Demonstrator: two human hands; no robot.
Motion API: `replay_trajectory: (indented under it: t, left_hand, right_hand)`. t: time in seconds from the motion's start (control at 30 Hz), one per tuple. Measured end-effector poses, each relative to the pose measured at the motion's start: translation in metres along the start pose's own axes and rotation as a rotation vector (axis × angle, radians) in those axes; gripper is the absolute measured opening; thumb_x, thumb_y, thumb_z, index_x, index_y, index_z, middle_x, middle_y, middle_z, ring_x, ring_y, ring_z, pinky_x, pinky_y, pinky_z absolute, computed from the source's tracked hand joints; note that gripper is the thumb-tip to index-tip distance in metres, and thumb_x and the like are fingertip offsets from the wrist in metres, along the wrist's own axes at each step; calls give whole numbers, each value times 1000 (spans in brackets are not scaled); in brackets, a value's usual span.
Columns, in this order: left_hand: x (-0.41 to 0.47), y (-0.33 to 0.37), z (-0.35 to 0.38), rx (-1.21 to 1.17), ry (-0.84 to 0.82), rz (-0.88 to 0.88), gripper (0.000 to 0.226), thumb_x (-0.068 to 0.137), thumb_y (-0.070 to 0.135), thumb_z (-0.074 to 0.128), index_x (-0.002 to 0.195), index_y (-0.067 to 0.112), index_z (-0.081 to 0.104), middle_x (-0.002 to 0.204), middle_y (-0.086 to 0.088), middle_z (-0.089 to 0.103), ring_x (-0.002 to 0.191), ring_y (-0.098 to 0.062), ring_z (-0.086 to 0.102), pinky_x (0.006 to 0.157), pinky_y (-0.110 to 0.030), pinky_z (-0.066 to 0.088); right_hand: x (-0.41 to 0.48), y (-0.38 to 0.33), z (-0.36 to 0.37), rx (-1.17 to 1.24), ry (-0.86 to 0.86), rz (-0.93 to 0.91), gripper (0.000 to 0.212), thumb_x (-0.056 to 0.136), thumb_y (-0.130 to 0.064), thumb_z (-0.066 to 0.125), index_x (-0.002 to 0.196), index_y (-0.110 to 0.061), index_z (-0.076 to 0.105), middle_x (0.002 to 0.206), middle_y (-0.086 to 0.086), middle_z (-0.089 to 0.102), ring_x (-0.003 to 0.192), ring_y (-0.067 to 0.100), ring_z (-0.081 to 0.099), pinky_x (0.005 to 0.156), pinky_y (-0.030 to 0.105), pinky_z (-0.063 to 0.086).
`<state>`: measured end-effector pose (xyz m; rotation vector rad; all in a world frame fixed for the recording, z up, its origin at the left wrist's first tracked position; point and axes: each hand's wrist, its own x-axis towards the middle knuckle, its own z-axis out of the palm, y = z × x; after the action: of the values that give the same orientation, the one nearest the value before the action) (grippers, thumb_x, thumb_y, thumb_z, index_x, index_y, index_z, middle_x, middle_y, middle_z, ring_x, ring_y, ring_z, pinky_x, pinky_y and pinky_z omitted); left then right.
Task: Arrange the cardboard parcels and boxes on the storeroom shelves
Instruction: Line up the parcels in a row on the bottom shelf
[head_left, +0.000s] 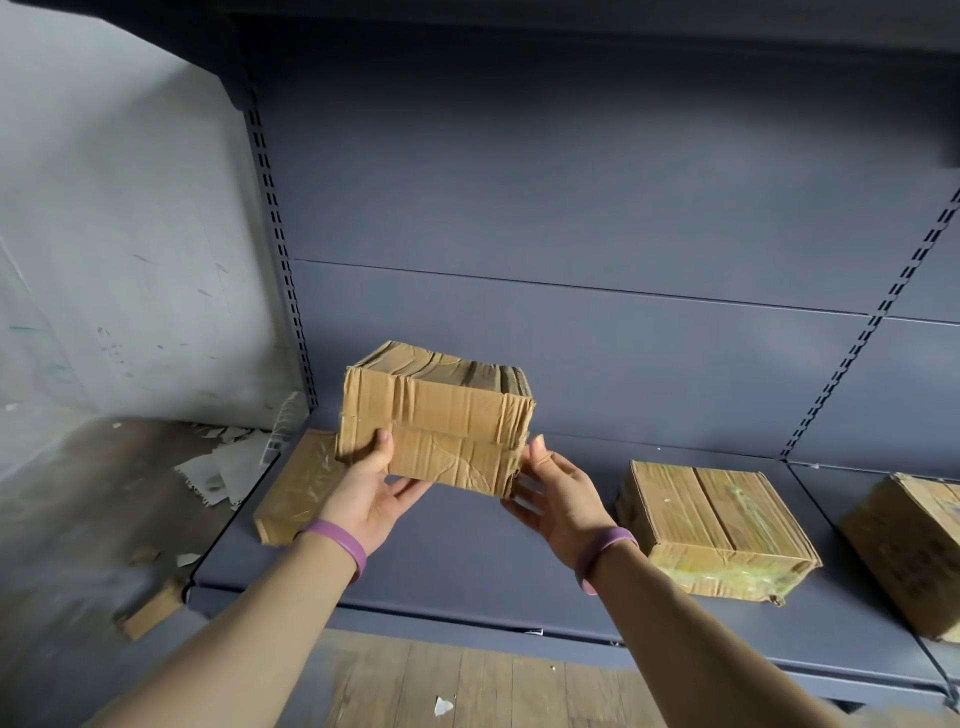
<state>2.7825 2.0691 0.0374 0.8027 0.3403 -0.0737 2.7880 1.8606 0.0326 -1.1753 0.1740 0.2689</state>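
The only print in view is a set of dark marks on the side of the far-right box (909, 551), which is cut off by the frame edge; the marks are too blurred to read. The other cartons show only plain brown board, creases and glossy tape.

Both forearms reach forward and up from the bottom of the frame, each with a purple wristband (337, 545). The left hand (369, 488) grips the lower left corner of the crumpled cardboard box (436, 421), with its thumb pressed flat on the front face and its fingers spread underneath. The right hand (558, 493) clasps the lower right corner, thumb pointing up along the side edge and fingers running under the base. The hands are apart, one at each end of the box, and both are clamped on it.

The box is held in the air, tilted slightly, above the grey-blue metal shelf (467, 561) and in front of the shelf's back panel. On the shelf to the left lies a flat taped parcel (298, 488), partly hidden behind the held box. To the right sits a taped carton (717, 530), well apart from the hands.

Torn paper scraps (223, 467) lie beside the shelf's left end, against the pale wall (104, 234)
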Motion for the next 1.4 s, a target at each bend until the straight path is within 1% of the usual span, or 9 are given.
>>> replay_trajectory:
  t: [0.17,0.27,0.4,0.6,0.83,0.93,1.1,1.27,1.4]
  left_hand:
    - [-3,2,1,42,-48,-39,22,105,32,45,119,23,60,124,-9,65,112,-27,60,87,-43,51]
    - [-5,1,2,64,-75,-71,27,104,34,47,119,17,61,122,-14,66,107,-27,62,81,-41,54]
    - [-5,-3,2,68,-70,-105,44,96,39,57,131,12,58,123,-15,65,103,-27,64,64,-34,60]
    - [-3,-8,7,41,22,-82,34,102,31,53,125,8,63,119,-18,68,104,-27,68,70,-36,62]
    - [-4,-7,19,85,-74,-95,77,75,58,71,144,35,45,139,-14,54,123,-33,61,84,-46,61]
    - [-10,-15,28,249,-171,-43,62,81,38,71,138,26,50,135,-5,62,114,-22,67,82,-41,61]
    - [-5,-20,24,198,-12,16,44,92,15,69,133,19,53,130,-9,63,105,-21,66,90,-38,56]
    - [-2,-7,6,169,57,-37,40,92,30,68,128,18,55,128,-9,64,105,-26,65,95,-40,52]
    - [0,1,-5,104,42,-39,63,79,42,70,135,19,54,132,-8,63,113,-28,64,94,-40,52]
  right_hand:
    - [12,5,-11,37,219,-43,42,94,-40,64,127,-16,56,134,9,59,123,32,58,85,40,56]
    - [13,5,-19,125,170,-38,59,93,-45,63,146,-28,42,140,3,53,127,35,55,92,47,54]
    - [12,2,-17,186,-6,10,61,83,-53,62,134,-19,58,134,8,63,121,32,62,95,53,54]
    - [5,0,-7,148,7,-89,15,96,-23,60,88,-11,62,87,7,68,77,17,65,64,31,59]
    - [5,1,1,170,238,-144,19,88,-23,74,88,-15,56,89,7,65,83,19,63,63,31,57]
    - [5,4,0,167,257,-133,23,86,-21,76,92,-15,55,94,10,65,90,23,65,64,32,58]
    - [2,7,1,111,123,-87,26,82,-26,77,94,-15,57,90,3,69,87,19,68,74,34,58]
    - [5,7,-3,78,136,-95,29,85,-39,69,102,-16,63,110,5,67,117,28,60,92,40,51]
    - [12,10,-16,93,306,-74,61,92,-43,64,146,-20,43,150,5,40,141,31,36,97,44,44]
